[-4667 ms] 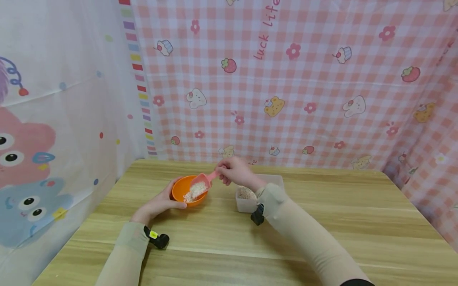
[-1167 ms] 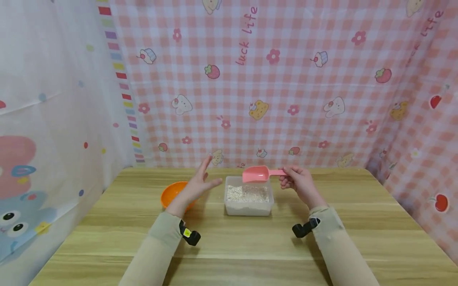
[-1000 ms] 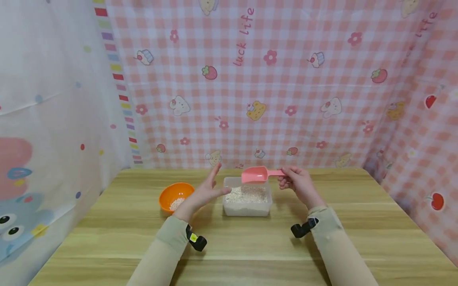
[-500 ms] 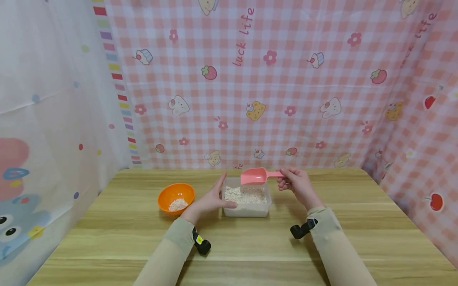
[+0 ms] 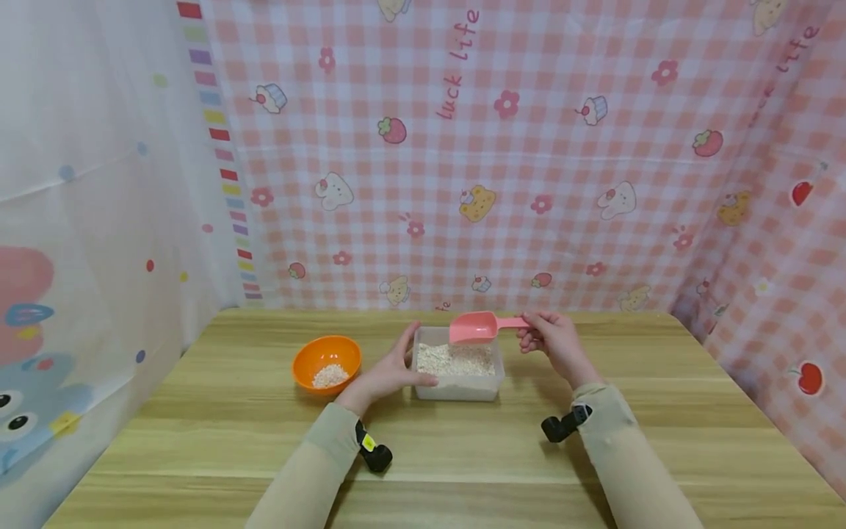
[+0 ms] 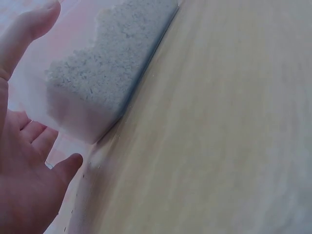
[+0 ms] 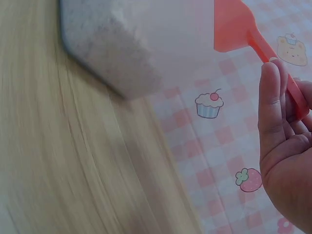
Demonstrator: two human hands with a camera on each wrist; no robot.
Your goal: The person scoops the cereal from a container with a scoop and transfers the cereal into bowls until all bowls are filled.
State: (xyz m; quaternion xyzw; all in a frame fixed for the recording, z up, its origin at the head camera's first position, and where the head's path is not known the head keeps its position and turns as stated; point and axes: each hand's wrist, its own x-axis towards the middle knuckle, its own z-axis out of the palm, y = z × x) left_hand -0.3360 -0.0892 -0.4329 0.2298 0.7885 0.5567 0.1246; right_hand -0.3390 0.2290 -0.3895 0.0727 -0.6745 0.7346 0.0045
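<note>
A pink plastic scoop (image 5: 474, 328) hangs level over the back of a translucent rectangular box (image 5: 457, 388), with no flakes visible in it. My right hand (image 5: 555, 344) pinches the scoop's handle between thumb and fingers, right of the box. Pale oat-like flakes (image 5: 456, 360) lie in the box. At the box's left end is my left hand (image 5: 390, 373), thumb along the front wall and fingers along the left side. In the left wrist view, the thumb (image 6: 31, 24) overlaps the box wall (image 6: 80, 114). The right wrist view shows the scoop's handle (image 7: 263, 46) in the fingers.
Left of the box stands an orange bowl (image 5: 305, 360) holding a small heap of the same pale flakes. The wooden table (image 5: 463, 455) ends at a pink checked cloth (image 5: 436, 184) behind and a white printed cloth (image 5: 152, 220) at left.
Earlier my right hand tipped flakes from the scoop into the bowl, which my left hand held. The scoop then moved over the box; my left hand left the bowl and settled at the box's left end.
</note>
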